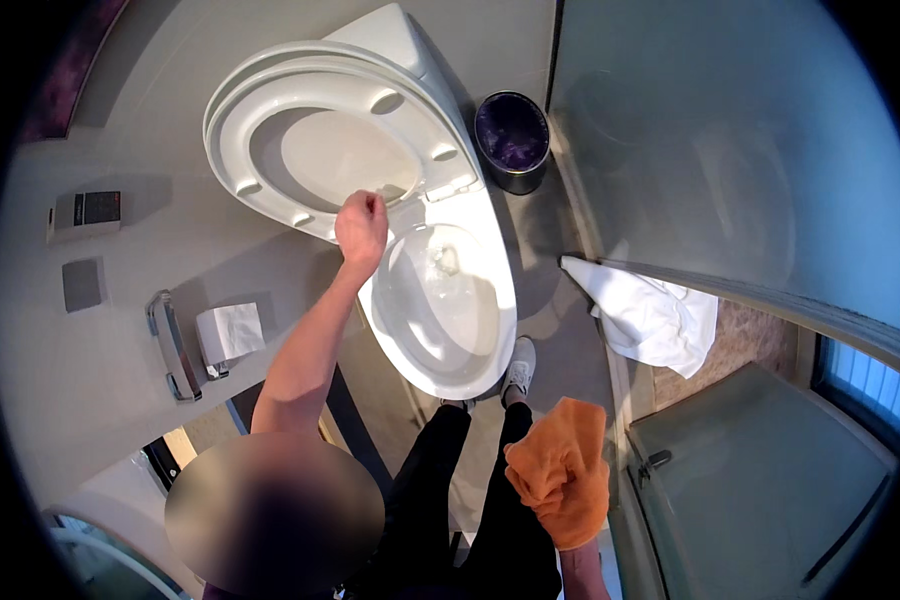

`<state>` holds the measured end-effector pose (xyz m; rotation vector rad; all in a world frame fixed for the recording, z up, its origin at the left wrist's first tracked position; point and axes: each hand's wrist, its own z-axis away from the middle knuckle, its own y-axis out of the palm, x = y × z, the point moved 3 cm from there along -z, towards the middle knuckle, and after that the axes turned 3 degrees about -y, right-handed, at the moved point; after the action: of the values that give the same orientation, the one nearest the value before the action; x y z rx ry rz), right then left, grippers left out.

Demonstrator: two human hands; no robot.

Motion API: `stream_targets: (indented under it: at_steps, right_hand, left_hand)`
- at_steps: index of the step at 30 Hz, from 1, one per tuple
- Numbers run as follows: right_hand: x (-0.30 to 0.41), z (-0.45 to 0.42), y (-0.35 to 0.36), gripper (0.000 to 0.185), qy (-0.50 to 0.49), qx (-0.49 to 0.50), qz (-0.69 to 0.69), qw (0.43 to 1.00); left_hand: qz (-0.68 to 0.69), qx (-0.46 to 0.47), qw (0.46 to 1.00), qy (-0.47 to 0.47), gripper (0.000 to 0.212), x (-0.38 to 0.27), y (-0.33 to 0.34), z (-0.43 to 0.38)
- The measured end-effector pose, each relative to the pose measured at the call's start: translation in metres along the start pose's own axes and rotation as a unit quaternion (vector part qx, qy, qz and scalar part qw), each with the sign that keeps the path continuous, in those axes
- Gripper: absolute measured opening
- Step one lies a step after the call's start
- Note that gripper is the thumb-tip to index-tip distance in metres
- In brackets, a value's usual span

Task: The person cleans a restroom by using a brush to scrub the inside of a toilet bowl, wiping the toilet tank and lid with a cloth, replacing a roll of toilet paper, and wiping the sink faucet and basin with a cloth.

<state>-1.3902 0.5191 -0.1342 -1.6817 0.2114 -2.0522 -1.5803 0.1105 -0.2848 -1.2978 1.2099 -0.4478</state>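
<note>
My left hand (pixel 363 227) is curled over the joint between the raised toilet seat (pixel 232 161) and the bowl; whether it touches the seat or grips anything I cannot tell. Behind the seat, the toilet lid (pixel 337 161) is up too. The white toilet bowl (pixel 446 307) lies uncovered, with water and a pale patch inside. At the lower right, an orange cloth (pixel 562 472) wraps my right hand (pixel 570 510), hiding its fingers; only the wrist shows below it.
A black bin (pixel 513 142) with a dark liner stands right of the toilet. A white towel (pixel 652 315) lies by the glass shower panel (pixel 690 150). On the left wall are a grab bar (pixel 172 349), a toilet paper roll (pixel 230 330) and a small box (pixel 86 216). A glass door (pixel 765 465) is lower right.
</note>
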Motion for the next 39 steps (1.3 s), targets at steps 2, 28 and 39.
stream_targets:
  at_steps: [2, 28, 39]
  right_hand:
    - [0.002, -0.002, 0.007, 0.041, -0.007, 0.012, 0.0, 1.0]
    - [-0.019, -0.017, 0.078, 0.037, -0.026, 0.091, 0.067, 0.993]
    - [-0.008, -0.018, 0.09, 0.033, -0.041, 0.095, 0.077, 0.992]
  left_hand:
    - [0.069, 0.006, 0.987, -0.147, 0.019, 0.024, -0.008, 0.023]
    - [0.031, 0.407, 0.851, -0.331, 0.06, 0.14, 0.125, 0.184]
    - [0.195, 0.375, 0.823, -0.38, 0.078, 0.149, 0.102, 0.215]
